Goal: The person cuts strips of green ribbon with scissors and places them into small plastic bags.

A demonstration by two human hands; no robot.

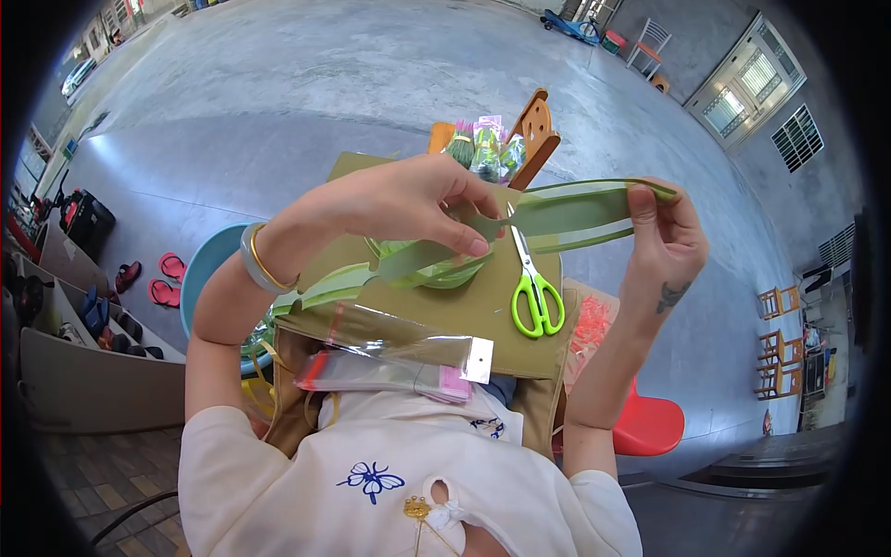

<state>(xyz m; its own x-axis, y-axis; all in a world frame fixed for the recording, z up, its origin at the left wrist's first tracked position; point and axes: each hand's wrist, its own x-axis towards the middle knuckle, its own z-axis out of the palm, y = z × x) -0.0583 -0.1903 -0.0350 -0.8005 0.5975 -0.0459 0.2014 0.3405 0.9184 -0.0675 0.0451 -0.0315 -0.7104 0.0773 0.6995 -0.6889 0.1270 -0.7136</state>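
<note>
A long green leaf-like strip (568, 213) is stretched between my hands above the olive-covered table (371, 251). My left hand (422, 206) has its thumb and fingers closed on the strip near its middle, where the strip narrows. At the right, my right hand (664, 221) pinches the strip's far end between thumb and fingers. More of the strip runs down left beneath my left wrist. Scissors with bright green handles (536, 302) lie on the table below the strip, blades upward. Other green pieces (445, 272) lie partly hidden behind my left hand.
Clear plastic packets (408, 371) lie at the table's near edge. Beyond the table, wrapped green bundles (485, 150) rest by a wooden chair (535, 139). A blue basin (215, 265) stands left; right are a red seat (650, 422) and small pink-red pieces (591, 327).
</note>
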